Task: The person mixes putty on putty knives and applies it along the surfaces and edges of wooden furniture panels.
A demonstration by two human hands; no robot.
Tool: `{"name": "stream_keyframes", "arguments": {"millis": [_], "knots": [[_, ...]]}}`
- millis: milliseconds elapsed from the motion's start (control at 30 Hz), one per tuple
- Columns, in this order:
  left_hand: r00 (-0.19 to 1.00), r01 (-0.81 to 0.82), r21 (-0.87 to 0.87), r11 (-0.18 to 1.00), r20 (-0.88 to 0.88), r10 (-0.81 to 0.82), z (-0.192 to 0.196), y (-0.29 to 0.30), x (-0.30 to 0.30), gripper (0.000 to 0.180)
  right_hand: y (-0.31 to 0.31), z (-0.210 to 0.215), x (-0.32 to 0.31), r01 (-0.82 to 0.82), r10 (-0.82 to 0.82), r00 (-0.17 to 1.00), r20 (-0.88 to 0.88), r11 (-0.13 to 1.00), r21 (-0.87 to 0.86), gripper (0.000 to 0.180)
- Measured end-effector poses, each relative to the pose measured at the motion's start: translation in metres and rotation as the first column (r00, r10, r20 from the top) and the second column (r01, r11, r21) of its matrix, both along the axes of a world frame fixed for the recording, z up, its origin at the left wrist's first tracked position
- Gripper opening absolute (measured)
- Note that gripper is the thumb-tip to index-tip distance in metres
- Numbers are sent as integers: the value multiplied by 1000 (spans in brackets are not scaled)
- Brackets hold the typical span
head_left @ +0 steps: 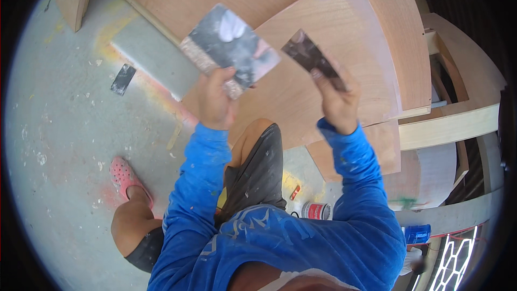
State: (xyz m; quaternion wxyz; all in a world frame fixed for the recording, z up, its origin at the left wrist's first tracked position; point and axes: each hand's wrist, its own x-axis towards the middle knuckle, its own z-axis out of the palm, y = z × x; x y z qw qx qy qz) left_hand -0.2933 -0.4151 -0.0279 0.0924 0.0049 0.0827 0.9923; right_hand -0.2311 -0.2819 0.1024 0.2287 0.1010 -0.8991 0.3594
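Looking down over a wide concrete floor (64,145), speckled with dust and streaked with yellow and red paint, and across it lie big curved plywood panels (301,0), stacked and overlapping toward the top and right. A pale curved frame piece (449,126) sits at the right edge. The person crouches here in a blue long-sleeved shirt (301,242), a pink clog (125,177) planted on the floor at the left.

Up in front, the left hand (215,102) is raised, fingers closed around the lower edge of a large worn sheet of sandpaper (229,43), grey and smudged, held up above the panels. Just beside it, the right hand (338,99) pinches a smaller dark strip of sandpaper (311,56), thumb and fingers shut on its lower end. The two pieces are near each other but apart.

Down low, a small round can (315,210) rests on the floor by the knee, and a dark scrap (123,79) lies on the floor, well to the left.
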Motion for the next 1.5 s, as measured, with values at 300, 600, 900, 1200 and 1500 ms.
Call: {"name": "stream_keyframes", "arguments": {"millis": [300, 600, 900, 1200, 1500], "knots": [[995, -59, -87, 994, -79, 53, 7, -32, 16, 31, 9, 13, 19, -144, 120, 989, 84, 707, 693, 42], [909, -411, -341, 845, -224, 352, 11, -31, 28, 18, -22, 37, 17, -191, 295, 951, 91, 329, 925, 41], [962, -272, -86, 958, 7, 274, -8, -71, 7, 20, 75, 86, -91, 331, 268, 925, -270, -213, 920, 36], [979, -198, -45, 979, 29, 199, -15, -54, -1, 20, 99, 87, -126, 309, 278, 934, -224, -316, 897, 35], [987, -153, -93, 984, 40, 157, -20, -41, -4, 15, 111, 87, -128, 321, 276, 931, -238, -314, 893, 36]]}}
